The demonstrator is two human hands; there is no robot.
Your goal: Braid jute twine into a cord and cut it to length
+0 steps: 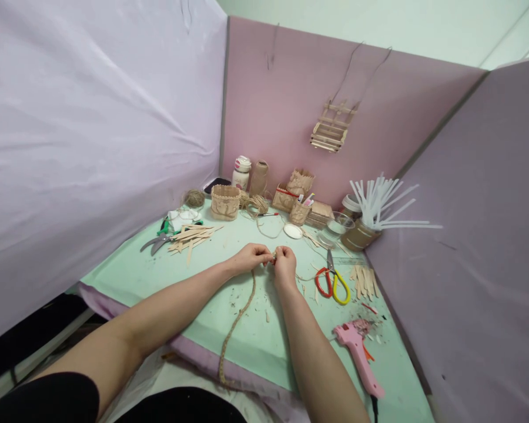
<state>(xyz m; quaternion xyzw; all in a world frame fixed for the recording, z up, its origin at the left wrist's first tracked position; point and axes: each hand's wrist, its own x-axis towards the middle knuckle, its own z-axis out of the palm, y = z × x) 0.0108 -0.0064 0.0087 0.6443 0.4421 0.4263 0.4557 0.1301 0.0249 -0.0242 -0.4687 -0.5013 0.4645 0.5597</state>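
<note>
Over the middle of the green tabletop, my left hand (252,257) and my right hand (285,264) meet with fingertips pinched close together. A braided jute cord (242,311) runs down from under my left hand and drops over the table's front edge. Between the fingertips is something small and pale, mostly hidden by the fingers. Thin jute twine (306,278) trails off to the right from behind my right hand. Scissors (332,281) with one red and one yellow handle lie to the right of it.
A pink glue gun (359,355) lies at the right front. Popsicle sticks (194,238) and pruning shears (156,242) are at the left. Along the back stand a woven-look basket (225,202), a jar (241,172) and a cup of white glue sticks (361,235). Partition walls enclose the table.
</note>
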